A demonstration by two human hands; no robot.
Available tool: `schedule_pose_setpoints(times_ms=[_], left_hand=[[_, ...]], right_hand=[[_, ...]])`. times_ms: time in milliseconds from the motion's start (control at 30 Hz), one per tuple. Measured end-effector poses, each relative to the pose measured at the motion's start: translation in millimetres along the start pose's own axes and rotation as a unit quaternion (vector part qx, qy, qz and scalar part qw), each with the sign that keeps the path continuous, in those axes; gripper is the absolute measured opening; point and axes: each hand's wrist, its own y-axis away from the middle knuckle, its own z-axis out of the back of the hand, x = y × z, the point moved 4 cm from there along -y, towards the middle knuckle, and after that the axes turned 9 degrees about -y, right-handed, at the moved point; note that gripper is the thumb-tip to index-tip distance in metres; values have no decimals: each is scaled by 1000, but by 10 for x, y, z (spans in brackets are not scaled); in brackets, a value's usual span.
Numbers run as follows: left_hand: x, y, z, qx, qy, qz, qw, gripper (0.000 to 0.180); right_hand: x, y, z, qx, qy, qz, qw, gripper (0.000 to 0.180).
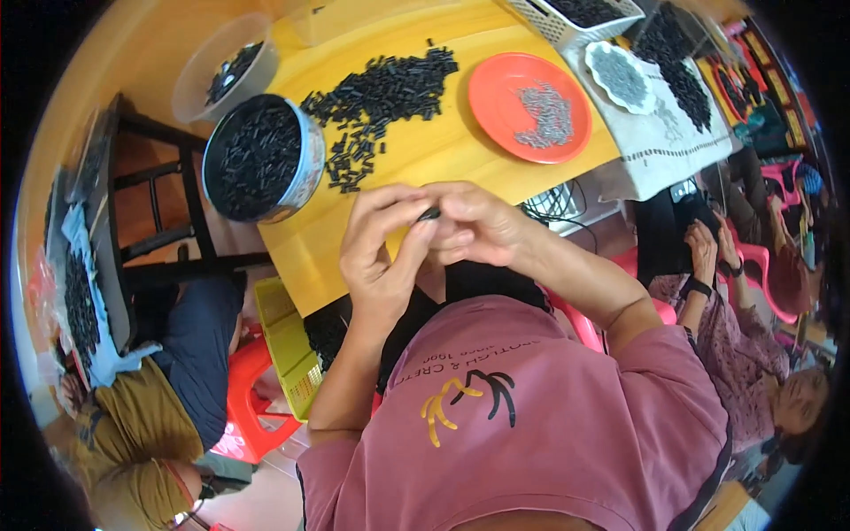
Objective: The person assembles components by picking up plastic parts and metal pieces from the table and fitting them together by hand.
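Above the near edge of the yellow table, my hands meet in front of my chest. My left hand (376, 243) is closed, its thumb and forefinger pinching a small black tube-shaped piece (429, 213). Close against it, my right hand (485, 219) has its fingers curled together at the piece's other end. Whatever lies between those right fingertips is hidden. Just beyond the hands, a loose pile of short black tube-shaped pieces (390, 93) spreads over the wood. A red plate (496, 80) to the right carries many tiny silvery metal bits (549, 115).
A round blue tin (312, 159) full of black pieces stands at left, a clear tub (190, 93) behind it. A yellow-green basket (282, 332) sits below. At far right are a white scalloped dish (620, 78) and a white basket (571, 34). People sit on both sides.
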Motion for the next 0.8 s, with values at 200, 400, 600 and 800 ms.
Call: schedule_pose_setpoints(times_ms=[200, 400, 600, 800], left_hand=[[69, 136, 33, -10, 67, 27, 997, 19], [77, 185, 64, -16, 39, 16, 999, 19], [31, 260, 298, 16, 18, 28, 999, 24], [387, 993, 1157, -167, -70, 227, 957, 17]], right_hand=[[-120, -26, -72, -18, -14, 12, 1000, 15], [-217, -100, -11, -39, -7, 15, 999, 17], [-270, -52, 33, 10, 46, -72, 996, 34], [212, 20, 177, -179, 445, 33, 877, 33]])
